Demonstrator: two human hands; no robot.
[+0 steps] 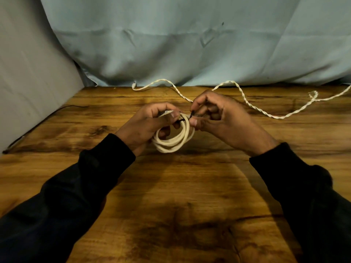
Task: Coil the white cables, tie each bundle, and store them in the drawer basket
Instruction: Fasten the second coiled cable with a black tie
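head view:
coil: white cable coil at table centre, lifted for tying.
left hand: grasps the coil at 10 o'clock, keeping loops together.
right hand: pinches dark tie at 1 o'clock.
loose twisted cable: 2 o'clock, uncoiled.
drawer basket: unseen.

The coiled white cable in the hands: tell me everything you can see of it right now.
The coiled white cable is a smooth, cream-white cord wound into several round loops, held above the wooden table. The left hand grips its upper left side, fingers through the loops. The right hand pinches a thin dark tie at the coil's top. Whether the tie is fastened cannot be told.
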